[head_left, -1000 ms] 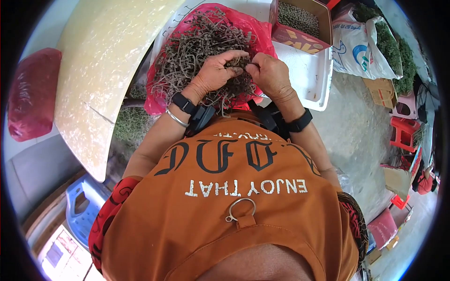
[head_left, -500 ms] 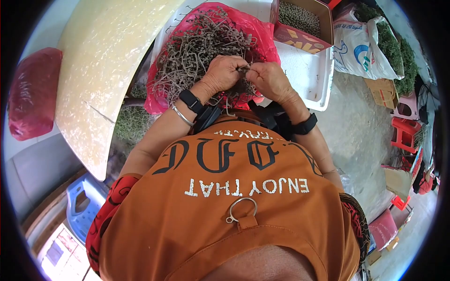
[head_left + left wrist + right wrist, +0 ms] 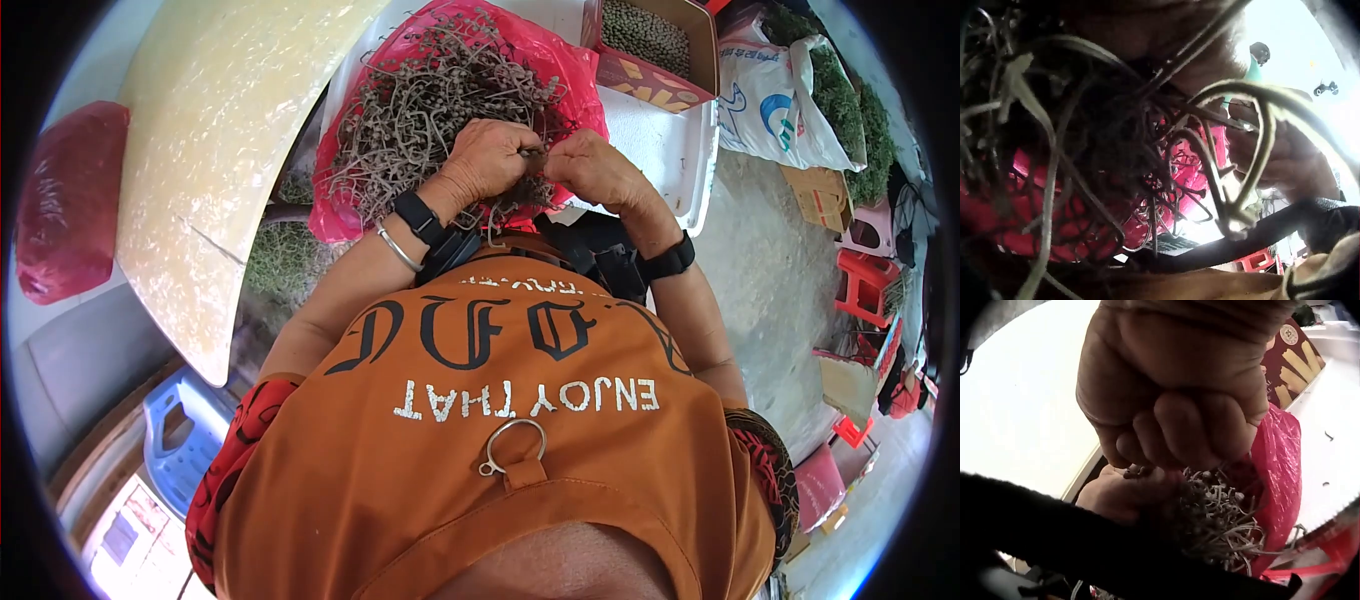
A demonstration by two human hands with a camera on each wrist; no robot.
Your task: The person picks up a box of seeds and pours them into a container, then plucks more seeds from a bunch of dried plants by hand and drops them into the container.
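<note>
Setting: outdoor yard; white surface [image 3: 660, 150] carries a red bag [image 3: 565, 75] heaped with dried stalks [image 3: 420, 100], within easy reach.
Left hand [image 3: 490, 160]: curled, pinching one stalk [image 3: 533, 153] above the heap.
Right hand [image 3: 595, 170]: clenched on the same stalk, keeping it taut.
Box [image 3: 650, 85]: beside the bag, holding small berries.

Pale tabletop [image 3: 230, 130], blue chair [image 3: 158, 420], concrete floor [image 3: 760, 270].

The left hand [image 3: 488, 160], its fingers earlier spread over the tangled pile of dry grey-brown stalks [image 3: 420, 95], now curls to meet the right hand [image 3: 597, 170]; both pinch a thin dark stalk [image 3: 532, 153].
</note>
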